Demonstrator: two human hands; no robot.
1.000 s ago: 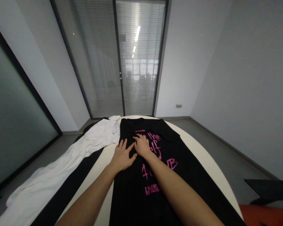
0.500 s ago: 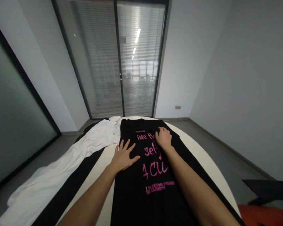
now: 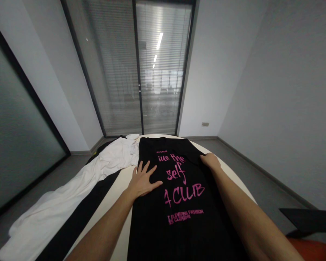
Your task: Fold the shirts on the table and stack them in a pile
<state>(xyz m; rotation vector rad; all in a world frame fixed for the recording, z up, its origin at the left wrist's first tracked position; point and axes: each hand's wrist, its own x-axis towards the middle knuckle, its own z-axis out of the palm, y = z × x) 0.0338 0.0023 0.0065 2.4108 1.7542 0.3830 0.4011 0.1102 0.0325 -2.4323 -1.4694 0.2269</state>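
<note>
A black T-shirt [image 3: 176,232] with pink lettering lies lengthwise on the table. Its left side is a straight edge that cuts off the start of the printed words. My left hand [image 3: 143,181] rests flat on that edge with fingers spread. At the shirt's right edge, near the sleeve, my right hand [image 3: 212,161] has its fingers closed on the black fabric. Its fingertips are partly hidden by the cloth.
White clothing [image 3: 70,185] and black cloth [image 3: 81,214] lie along the left of the round, pale table [image 3: 237,177]. A chair with a black armrest [image 3: 306,219] and red seat [image 3: 312,248] stands at the lower right. A glass partition with blinds [image 3: 163,90] is beyond.
My right hand has moved right, from the lettering to the shirt's right edge, and closed on the fabric there. More of the print shows. My left hand has stayed in place.
</note>
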